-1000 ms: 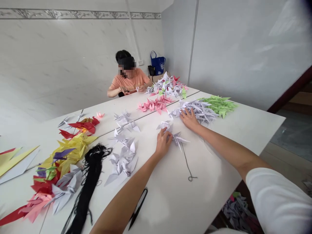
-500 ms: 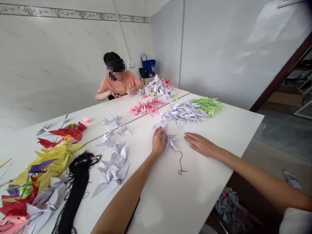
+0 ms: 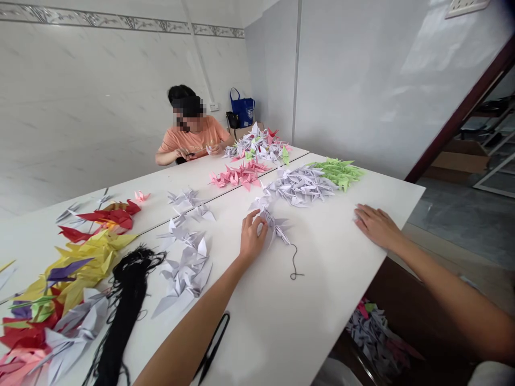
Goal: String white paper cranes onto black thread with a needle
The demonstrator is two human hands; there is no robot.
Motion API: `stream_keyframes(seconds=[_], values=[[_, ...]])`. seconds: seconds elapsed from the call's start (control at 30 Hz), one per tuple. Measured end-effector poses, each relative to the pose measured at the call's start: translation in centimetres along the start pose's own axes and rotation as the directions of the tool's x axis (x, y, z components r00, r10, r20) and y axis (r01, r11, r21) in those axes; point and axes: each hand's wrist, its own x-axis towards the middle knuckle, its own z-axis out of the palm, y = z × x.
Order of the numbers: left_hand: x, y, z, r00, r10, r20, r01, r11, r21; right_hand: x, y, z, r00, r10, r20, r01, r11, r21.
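Observation:
White folded paper cranes (image 3: 277, 229) lie in a short row on the table, with a black thread (image 3: 295, 262) trailing from their near end. My left hand (image 3: 254, 235) rests at the left side of this row, its thumb and forefinger curved with a gap between them; the other fingers are partly hidden. Flat on the tabletop near its right edge lies my right hand (image 3: 377, 224), fingers stretched out and holding nothing. Behind the row sits a pile of white cranes (image 3: 301, 185), with green cranes (image 3: 340, 172) beside it.
Left of my arm are more white cranes (image 3: 187, 273), a black thread bundle (image 3: 124, 316) and yellow cranes (image 3: 92, 257). A black slim tool (image 3: 215, 343) is partly under my forearm. Across the table (image 3: 273, 332) sits a person (image 3: 193, 134). Below the right edge, cranes (image 3: 374, 332) fill a container.
My right hand has moved right, away from the strung cranes towards the table edge. My left hand has loosened its fingers and shifted slightly left. The black tool shows more.

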Motion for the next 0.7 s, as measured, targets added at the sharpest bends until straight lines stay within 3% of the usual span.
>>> stream_keyframes(seconds=[0.07,0.17,0.2,0.23,0.27,0.3,0.37,0.43,0.57,0.63,0.7], values=[[-0.5,0.2,-0.4,0.999,0.021,0.035,-0.021,1.0,0.02,-0.5,-2.6,-0.8,0.998,-0.001,-0.067,0.001,1.0,0.004],[-0.5,0.2,-0.4,0.996,0.038,0.082,-0.04,0.999,0.029,-2.0,-9.6,-2.1,0.947,-0.295,-0.131,0.312,0.939,0.141],[-0.3,0.1,-0.2,0.994,0.041,0.097,-0.044,0.999,0.028,-2.5,-12.0,-2.5,0.898,-0.432,-0.084,0.44,0.881,0.174],[0.0,0.1,0.0,0.993,0.043,0.112,-0.046,0.999,0.025,-3.0,-14.1,-2.7,0.821,-0.57,-0.041,0.564,0.797,0.215],[0.2,0.0,0.2,0.991,0.042,0.125,-0.045,0.999,0.023,-3.3,-15.5,-2.8,0.752,-0.66,-0.003,0.639,0.727,0.251],[0.4,0.0,0.5,0.99,0.037,0.136,-0.04,0.999,0.02,-3.5,-16.2,-2.9,0.714,-0.699,0.02,0.668,0.691,0.276],[0.9,0.0,1.1,0.989,0.02,0.148,-0.023,1.0,0.014,-3.5,-15.2,-2.7,0.748,-0.663,0.036,0.623,0.719,0.309],[1.2,0.1,1.6,0.989,-0.002,0.145,0.001,1.0,0.011,-3.3,-12.1,-2.4,0.832,-0.554,0.011,0.524,0.793,0.311],[1.9,0.4,2.3,0.991,-0.035,0.13,0.036,0.999,-0.003,-4.1,-6.2,-2.2,0.925,-0.379,-0.037,0.376,0.896,0.237],[2.2,0.4,2.5,0.991,-0.046,0.123,0.049,0.999,-0.016,-5.1,-5.9,-2.5,0.949,-0.309,-0.066,0.316,0.916,0.247],[2.3,0.4,2.5,0.991,-0.058,0.12,0.062,0.998,-0.027,-5.9,-7.1,-3.0,0.964,-0.256,-0.078,0.267,0.927,0.264]])
